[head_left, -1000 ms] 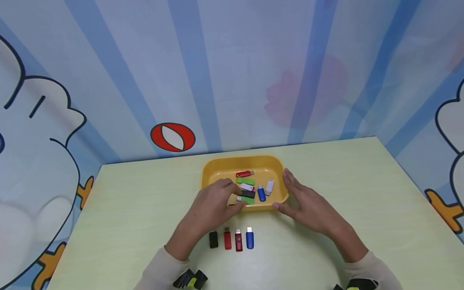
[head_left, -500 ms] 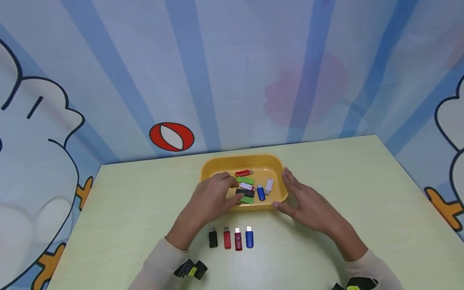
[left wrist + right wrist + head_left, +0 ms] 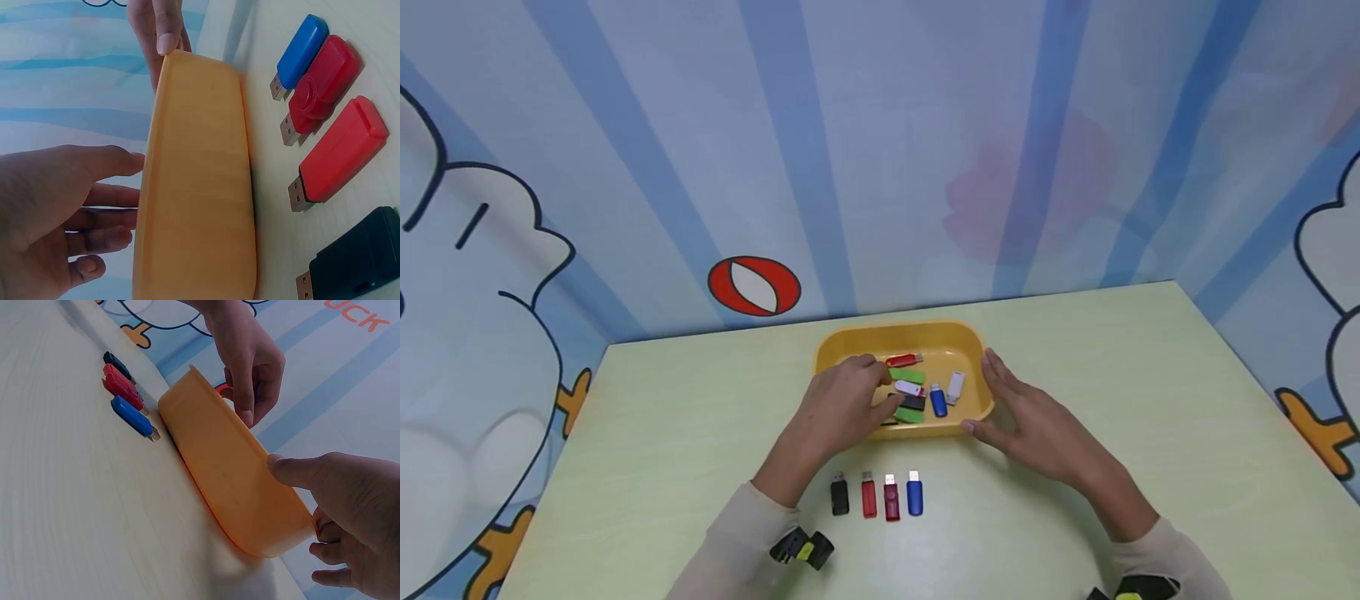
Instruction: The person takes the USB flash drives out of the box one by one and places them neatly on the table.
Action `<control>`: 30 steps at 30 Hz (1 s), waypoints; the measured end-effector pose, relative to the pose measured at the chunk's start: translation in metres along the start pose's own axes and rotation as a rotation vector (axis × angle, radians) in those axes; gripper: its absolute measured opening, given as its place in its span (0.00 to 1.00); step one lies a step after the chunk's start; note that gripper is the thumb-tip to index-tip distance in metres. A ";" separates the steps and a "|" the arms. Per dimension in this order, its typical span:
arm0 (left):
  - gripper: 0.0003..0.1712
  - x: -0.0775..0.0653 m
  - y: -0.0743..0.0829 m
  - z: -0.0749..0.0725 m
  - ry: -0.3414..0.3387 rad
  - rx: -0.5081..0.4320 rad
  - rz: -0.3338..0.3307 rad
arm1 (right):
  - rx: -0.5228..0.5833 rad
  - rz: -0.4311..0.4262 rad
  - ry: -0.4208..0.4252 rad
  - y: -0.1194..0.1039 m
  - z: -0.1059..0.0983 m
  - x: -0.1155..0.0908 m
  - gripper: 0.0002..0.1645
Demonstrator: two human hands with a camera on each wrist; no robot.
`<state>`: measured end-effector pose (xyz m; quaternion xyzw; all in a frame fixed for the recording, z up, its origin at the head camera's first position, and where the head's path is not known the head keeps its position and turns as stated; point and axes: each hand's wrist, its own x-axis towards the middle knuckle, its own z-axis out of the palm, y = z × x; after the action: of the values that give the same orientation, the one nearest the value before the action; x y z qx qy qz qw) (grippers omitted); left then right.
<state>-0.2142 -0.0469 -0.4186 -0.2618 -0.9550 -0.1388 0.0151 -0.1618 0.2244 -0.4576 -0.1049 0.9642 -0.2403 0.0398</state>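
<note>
A yellow plastic tray (image 3: 880,333) holds several USB flash drives: a red one (image 3: 904,360), green ones, white ones, a blue one (image 3: 938,402) and a black one (image 3: 913,403). My left hand (image 3: 842,407) reaches over the tray's front left rim, thumb beside the black drive, with a gap between thumb and index finger. In the left wrist view its fingertips are partly hidden by the tray wall. My right hand (image 3: 1037,425) holds the tray's front right corner, thumb on the front rim and fingers along the right side.
In front of the tray a row stands on the table (image 3: 700,417): a black drive (image 3: 839,496), a red drive (image 3: 868,497), a dark red drive (image 3: 891,500) and a blue drive (image 3: 914,496), connectors toward the tray. A cartoon-printed cloth (image 3: 910,167) hangs behind.
My left hand shifts slightly among the drives at the tray's left. The black drive in the tray moved a little left, then back right. My right hand stays on the corner.
</note>
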 end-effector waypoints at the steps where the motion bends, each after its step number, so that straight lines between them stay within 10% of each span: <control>1: 0.19 0.001 0.000 0.001 -0.003 0.006 -0.006 | 0.001 -0.003 0.002 0.000 0.000 0.000 0.61; 30: 0.20 0.026 0.022 0.013 -0.204 -0.042 -0.184 | 0.005 -0.018 0.014 0.004 0.000 -0.002 0.61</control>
<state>-0.2248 -0.0126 -0.4229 -0.1860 -0.9684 -0.1323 -0.1002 -0.1608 0.2279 -0.4591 -0.1115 0.9629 -0.2437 0.0312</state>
